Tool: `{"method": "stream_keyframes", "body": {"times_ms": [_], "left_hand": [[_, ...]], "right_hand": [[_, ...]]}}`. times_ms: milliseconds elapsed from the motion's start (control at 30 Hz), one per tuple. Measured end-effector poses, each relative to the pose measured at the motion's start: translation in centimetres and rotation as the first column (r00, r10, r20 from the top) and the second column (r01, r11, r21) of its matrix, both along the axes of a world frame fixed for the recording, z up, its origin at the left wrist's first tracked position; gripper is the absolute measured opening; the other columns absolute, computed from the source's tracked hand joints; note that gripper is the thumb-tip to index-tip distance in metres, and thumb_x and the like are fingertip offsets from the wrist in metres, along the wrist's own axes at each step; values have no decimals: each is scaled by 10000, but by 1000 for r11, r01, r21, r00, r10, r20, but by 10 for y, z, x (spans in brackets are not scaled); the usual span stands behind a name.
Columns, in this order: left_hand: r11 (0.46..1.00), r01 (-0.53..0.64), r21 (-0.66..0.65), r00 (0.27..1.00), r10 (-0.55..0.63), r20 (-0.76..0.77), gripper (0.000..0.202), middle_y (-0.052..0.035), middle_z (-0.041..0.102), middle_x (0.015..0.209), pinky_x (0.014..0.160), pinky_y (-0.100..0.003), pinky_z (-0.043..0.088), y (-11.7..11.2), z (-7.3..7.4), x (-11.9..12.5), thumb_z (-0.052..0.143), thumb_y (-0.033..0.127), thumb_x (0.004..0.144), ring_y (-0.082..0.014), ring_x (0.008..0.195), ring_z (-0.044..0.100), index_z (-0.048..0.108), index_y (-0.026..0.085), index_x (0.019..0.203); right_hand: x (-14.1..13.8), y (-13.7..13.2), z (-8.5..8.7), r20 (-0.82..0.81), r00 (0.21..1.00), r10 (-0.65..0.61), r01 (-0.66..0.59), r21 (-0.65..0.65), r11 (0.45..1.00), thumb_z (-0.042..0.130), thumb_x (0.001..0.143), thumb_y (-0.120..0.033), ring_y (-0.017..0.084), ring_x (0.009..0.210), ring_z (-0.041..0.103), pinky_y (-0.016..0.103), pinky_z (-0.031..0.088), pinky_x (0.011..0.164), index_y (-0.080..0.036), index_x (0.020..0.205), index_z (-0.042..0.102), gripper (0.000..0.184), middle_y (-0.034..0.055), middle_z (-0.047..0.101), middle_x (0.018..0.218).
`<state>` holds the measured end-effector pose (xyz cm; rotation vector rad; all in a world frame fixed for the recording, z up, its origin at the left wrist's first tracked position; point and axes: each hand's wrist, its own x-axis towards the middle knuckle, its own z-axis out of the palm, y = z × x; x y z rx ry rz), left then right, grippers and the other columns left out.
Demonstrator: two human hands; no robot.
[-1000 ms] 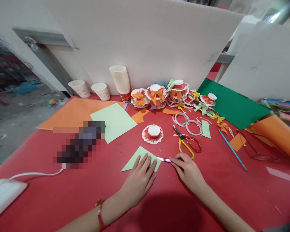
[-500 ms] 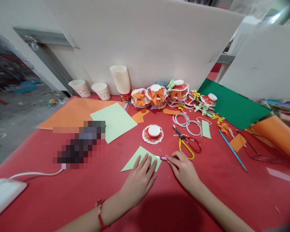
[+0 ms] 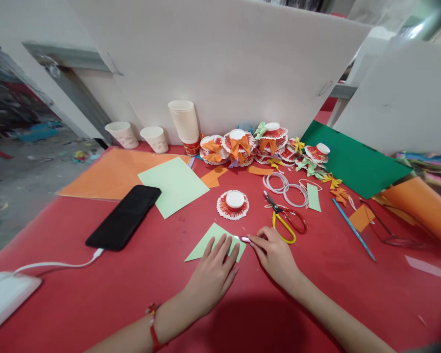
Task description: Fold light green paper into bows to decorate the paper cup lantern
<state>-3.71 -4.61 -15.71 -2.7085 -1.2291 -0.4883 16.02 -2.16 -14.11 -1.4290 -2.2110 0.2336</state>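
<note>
My left hand [image 3: 212, 274] lies flat with fingers spread on a small light green paper piece [image 3: 205, 242] on the red table [image 3: 95, 304]. Just to its right, my right hand [image 3: 275, 255] pinches a thin pink-handled blade [image 3: 244, 239] whose tip touches the paper's right edge. Yellow-and-red handled scissors [image 3: 284, 219] lie just beyond my right hand. A red-and-white paper cup flower [image 3: 234, 203] sits beyond the green piece.
A black phone [image 3: 125, 216] on a white cable lies at left beside a larger green sheet [image 3: 172, 184] and orange sheet [image 3: 110, 171]. Paper cups [image 3: 183, 122], several finished cup flowers [image 3: 238, 144], white rings [image 3: 284, 189], a blue pencil [image 3: 353, 228] and dark green paper [image 3: 353, 162] lie farther back.
My right hand has slid left with the blade, from a little way off the green paper to its right edge. My left hand stays on the paper.
</note>
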Motion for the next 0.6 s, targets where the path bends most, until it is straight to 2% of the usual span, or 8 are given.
{"method": "stream_keyframes", "body": {"times_ms": [200,333,467,600], "left_hand": [[1000,-4,-14,1000,4,29,365,-243,566,1211,933,-527,452,-1,1,1,433,176,900,-364,1156,541,550,94,1236],[997,-68,20,997,67,46,376,-263,504,1273,895,-540,467,-2,-1,1,487,194,877,-417,1219,471,557,147,1243],[995,-91,27,996,91,5,402,-215,551,1274,937,-554,419,-3,-2,0,477,277,893,-400,1224,475,533,184,1280],[996,-84,-5,996,84,-26,536,-197,574,1302,990,-476,380,-4,-3,0,435,438,903,-344,1218,501,506,93,1306]], "right_hand": [[-3,4,-1,6,1000,5,-5,4,1000,539,896,-169,182,725,527,274,465,654,-210,975,729,209,62,600,789],[-6,5,-1,8,1000,11,-12,11,1000,548,888,-152,185,733,527,277,470,663,-200,975,727,204,65,601,791],[-6,3,-2,8,1000,9,-9,24,1000,541,889,-147,188,726,519,281,467,656,-194,976,725,209,67,599,785],[0,-2,-4,4,1000,0,0,31,1000,520,899,-153,183,724,525,273,471,652,-198,982,723,223,68,593,787]]}}
